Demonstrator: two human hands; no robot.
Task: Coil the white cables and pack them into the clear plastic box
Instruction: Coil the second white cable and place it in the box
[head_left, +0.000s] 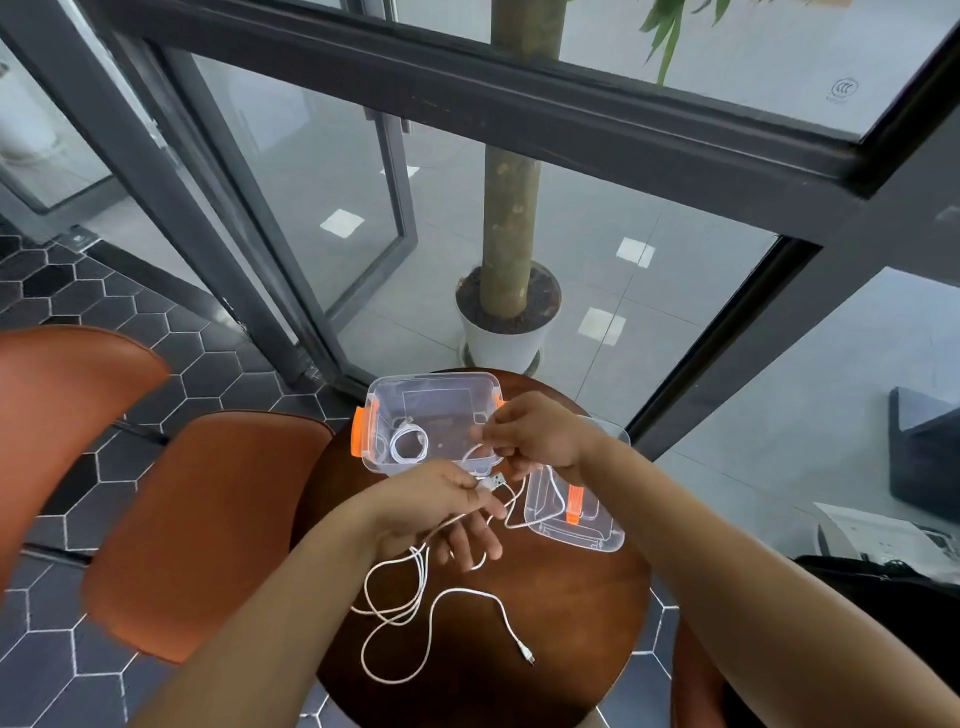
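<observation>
A clear plastic box (382, 395) with orange latches stands open at the far side of a small round wooden table (582, 613). One coiled white cable (409, 443) lies inside it. My left hand (441, 506) holds the USB end of a loose white cable (415, 587), which runs over my fingers and sprawls in loops toward the table's near edge. My right hand (535, 434) pinches the same cable just above the left hand, at the box's near right corner.
The box's clear lid (571, 519) with an orange handle lies to the right of the box. Orange chairs (208, 519) stand left of the table. A potted tree (506, 312) stands behind glass panels beyond it.
</observation>
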